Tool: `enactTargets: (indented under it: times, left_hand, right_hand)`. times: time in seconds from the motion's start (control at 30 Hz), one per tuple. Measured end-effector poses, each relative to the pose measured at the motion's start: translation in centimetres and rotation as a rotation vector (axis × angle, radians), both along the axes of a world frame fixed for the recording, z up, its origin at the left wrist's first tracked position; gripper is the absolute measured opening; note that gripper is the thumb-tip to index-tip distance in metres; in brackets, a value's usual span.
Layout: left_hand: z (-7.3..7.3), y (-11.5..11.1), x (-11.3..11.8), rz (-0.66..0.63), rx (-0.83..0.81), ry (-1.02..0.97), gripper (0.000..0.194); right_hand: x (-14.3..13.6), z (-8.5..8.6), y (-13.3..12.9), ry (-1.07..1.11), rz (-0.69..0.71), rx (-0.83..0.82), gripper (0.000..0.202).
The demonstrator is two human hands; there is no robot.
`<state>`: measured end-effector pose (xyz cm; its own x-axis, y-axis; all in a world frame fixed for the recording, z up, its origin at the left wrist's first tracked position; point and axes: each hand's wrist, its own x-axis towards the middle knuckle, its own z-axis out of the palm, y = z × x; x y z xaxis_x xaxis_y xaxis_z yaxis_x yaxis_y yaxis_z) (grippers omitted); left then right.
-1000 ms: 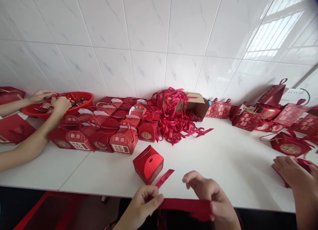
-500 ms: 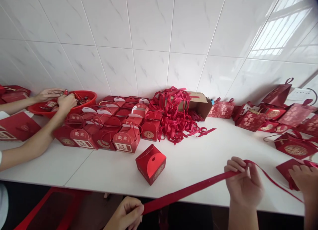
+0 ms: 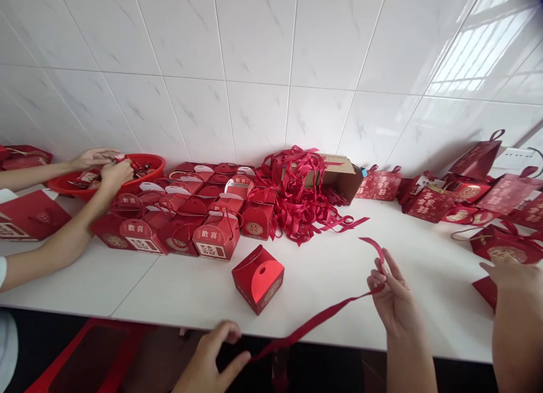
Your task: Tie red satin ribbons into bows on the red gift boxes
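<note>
Box (image 3: 258, 283): smooth red card, curved flaps, round hole. Ribbon (image 3: 314, 324): flat, slack, passing in front and right of box. Right hand (image 3: 393, 299), right of box, pinching ribbon; left hand (image 3: 207, 353), in front, fingers parted, ribbon end by thumb. Behind box: carton (image 3: 341, 164), ribbon tangle (image 3: 305, 212) against it. Far left: plastic basin (image 3: 158, 177) holding packets (image 3: 90, 176).

Box (image 3: 258, 280) — front, ribbons (image 3: 300, 212) behind, basin (image 3: 159, 168) left
</note>
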<state>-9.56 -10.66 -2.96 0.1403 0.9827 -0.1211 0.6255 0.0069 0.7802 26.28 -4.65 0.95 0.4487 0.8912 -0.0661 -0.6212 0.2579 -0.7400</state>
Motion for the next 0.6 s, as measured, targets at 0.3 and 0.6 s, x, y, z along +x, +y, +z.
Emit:
enactTargets:
  times: [0.3,0.6]
  left_hand:
    - [4.8,5.6,1.3,0.149,0.769,0.086,0.003]
    - [4.3,8.4,2.9,-0.067,0.786,0.254,0.025]
  right_hand:
    - [-6.5,2.4,0.3,-0.176,0.386,-0.059,0.019]
    - [-12.9,0.4,-0.3,-0.190,0.652,-0.158,0.031]
